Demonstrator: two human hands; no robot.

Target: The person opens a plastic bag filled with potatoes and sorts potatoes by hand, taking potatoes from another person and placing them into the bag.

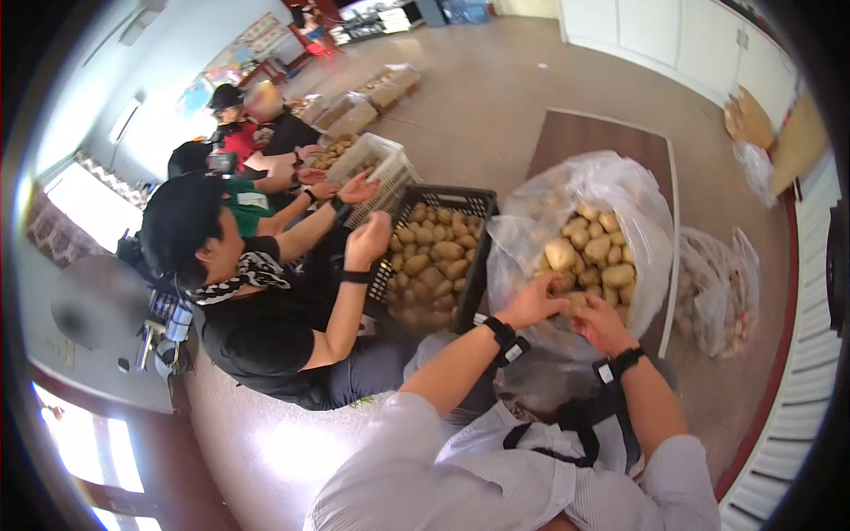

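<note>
A large clear plastic bag (651, 203) stands open in front of me, filled with potatoes (598, 243). Over its near side, my left hand (534, 303) and my right hand (604, 326) come together around one potato (576, 303). The fingers of both hands are curled in on it, partly covering it. Dark bands circle both of my wrists.
Left of the bag, a black crate (485, 205) holds many potatoes, with a white crate (403, 164) behind it. Several people sit along the left; the nearest (283, 301) has raised hands by the black crate. Another plastic bag (708, 292) lies at right.
</note>
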